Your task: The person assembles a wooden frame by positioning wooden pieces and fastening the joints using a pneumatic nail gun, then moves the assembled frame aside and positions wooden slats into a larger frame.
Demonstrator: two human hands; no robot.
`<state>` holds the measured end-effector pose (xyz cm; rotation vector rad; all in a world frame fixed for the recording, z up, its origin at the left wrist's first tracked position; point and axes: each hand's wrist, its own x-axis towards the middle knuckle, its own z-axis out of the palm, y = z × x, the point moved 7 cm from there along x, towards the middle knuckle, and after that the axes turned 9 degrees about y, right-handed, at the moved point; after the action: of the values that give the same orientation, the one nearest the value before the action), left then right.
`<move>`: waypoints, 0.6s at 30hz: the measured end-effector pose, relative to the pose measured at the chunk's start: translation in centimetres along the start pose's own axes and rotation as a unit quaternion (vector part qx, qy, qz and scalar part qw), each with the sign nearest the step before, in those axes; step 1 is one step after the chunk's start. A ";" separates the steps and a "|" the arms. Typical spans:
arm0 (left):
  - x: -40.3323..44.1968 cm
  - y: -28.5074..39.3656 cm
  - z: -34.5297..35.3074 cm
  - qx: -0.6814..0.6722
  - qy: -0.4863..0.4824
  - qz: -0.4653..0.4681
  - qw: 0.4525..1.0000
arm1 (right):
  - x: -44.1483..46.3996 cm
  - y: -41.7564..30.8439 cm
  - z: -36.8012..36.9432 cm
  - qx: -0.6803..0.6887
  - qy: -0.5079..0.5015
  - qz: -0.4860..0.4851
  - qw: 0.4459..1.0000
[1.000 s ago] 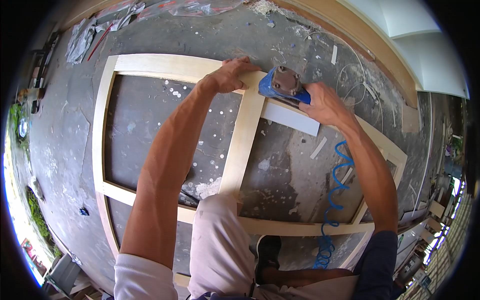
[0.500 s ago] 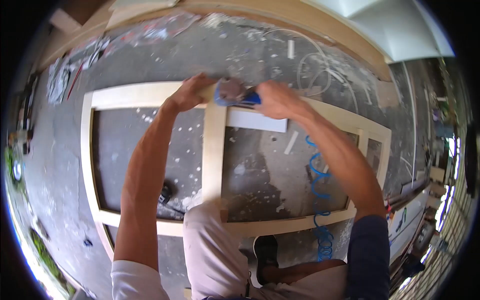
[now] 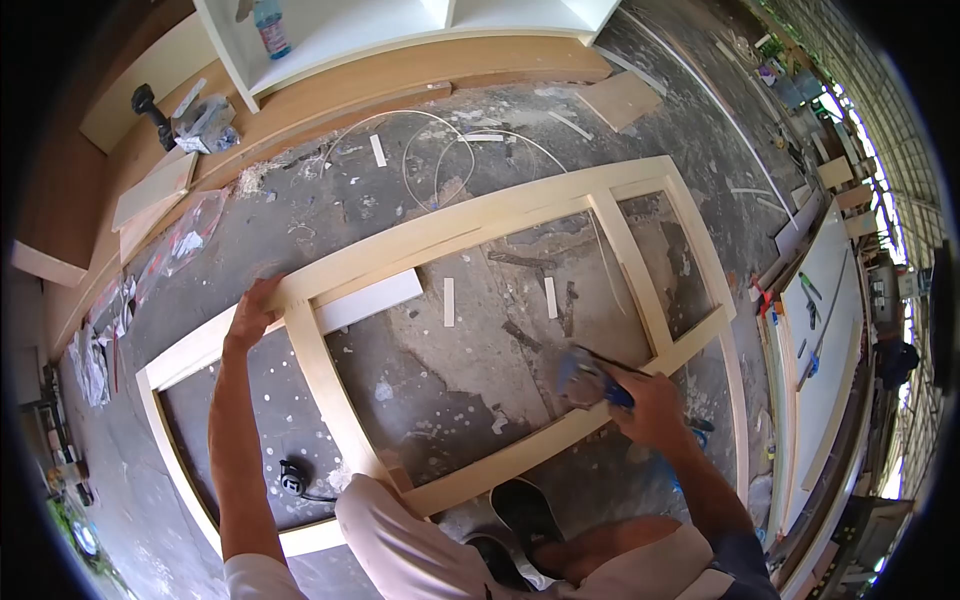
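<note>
A pale wooden frame (image 3: 460, 235) with crossbars lies tilted across the view above the floor. My left hand (image 3: 256, 312) grips its far rail near the left crossbar, fingers over the edge. My right hand (image 3: 650, 405) is closed on a blue hand-held power tool (image 3: 582, 380), blurred by motion, beside the frame's near rail. Whether the tool touches the wood I cannot tell. A blue coiled hose (image 3: 700, 432) shows partly behind my right hand. My knee (image 3: 365, 500) is against the near rail by the left crossbar.
White shelving (image 3: 350, 40) with a bottle (image 3: 270, 30) stands at the back. A drill (image 3: 150, 112) lies at upper left. Thin cable loops (image 3: 437, 150) and white strips (image 3: 449, 302) are on the floor. A small black device (image 3: 292, 478) sits inside the frame. Boards (image 3: 815, 360) are stacked at right.
My right hand has brought the blue tool from the far rail to the near rail. My left hand stays on the far rail. The view has turned, showing more shelving and floor.
</note>
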<state>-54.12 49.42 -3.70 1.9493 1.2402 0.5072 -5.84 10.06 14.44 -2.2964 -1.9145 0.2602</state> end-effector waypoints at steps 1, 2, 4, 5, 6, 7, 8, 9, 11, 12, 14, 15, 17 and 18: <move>0.0 0.0 0.0 0.017 0.003 0.001 1.000 | -3.8 3.0 -0.1 -0.031 0.028 0.049 0.998; -0.1 -0.1 -0.1 0.022 0.011 -0.002 1.000 | -7.5 5.7 0.1 -0.061 0.054 0.100 0.992; 0.1 -0.5 -0.4 0.081 0.022 0.016 0.996 | -14.8 9.8 0.5 -0.098 0.082 0.218 0.968; -0.1 -1.0 -0.4 0.102 0.025 0.022 0.994 | -17.8 11.0 1.3 -0.097 0.073 0.228 0.966; -0.5 -2.3 0.2 0.102 0.011 0.027 0.994 | -21.0 12.7 1.8 -0.142 0.096 0.275 0.946; -1.0 -3.0 -0.2 0.168 0.085 0.060 0.980 | -23.9 14.3 2.4 -0.188 0.125 0.319 0.920; -1.9 -2.9 -0.5 0.230 0.166 0.091 0.955 | -26.4 15.6 3.5 -0.190 0.130 0.327 0.917; -3.0 -1.7 -0.3 0.257 0.203 0.064 0.943 | -29.0 17.0 4.4 -0.177 0.158 0.374 0.896; -6.6 1.3 0.7 0.300 0.248 -0.011 0.921 | -32.9 19.0 7.5 -0.156 0.177 0.427 0.873; -8.5 1.6 1.2 0.310 0.258 -0.018 0.915 | -35.3 19.9 8.9 -0.162 0.170 0.506 0.830; -12.4 0.9 2.0 0.330 0.269 -0.016 0.905 | -38.3 20.1 10.7 -0.165 0.155 0.588 0.777; -14.4 0.2 2.3 0.319 0.269 -0.021 0.909 | -38.5 19.8 11.3 -0.143 0.148 0.614 0.762; -18.2 -0.3 2.7 0.311 0.268 -0.044 0.911 | -40.3 20.1 13.1 -0.122 0.142 0.643 0.743; -20.3 0.2 3.1 0.316 0.266 -0.064 0.908 | -40.4 20.6 14.5 -0.156 0.152 0.592 0.776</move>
<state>-61.10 30.08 -4.17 2.3101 2.0696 0.6512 3.62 -33.41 -2.44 -3.1578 -0.1417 -0.3388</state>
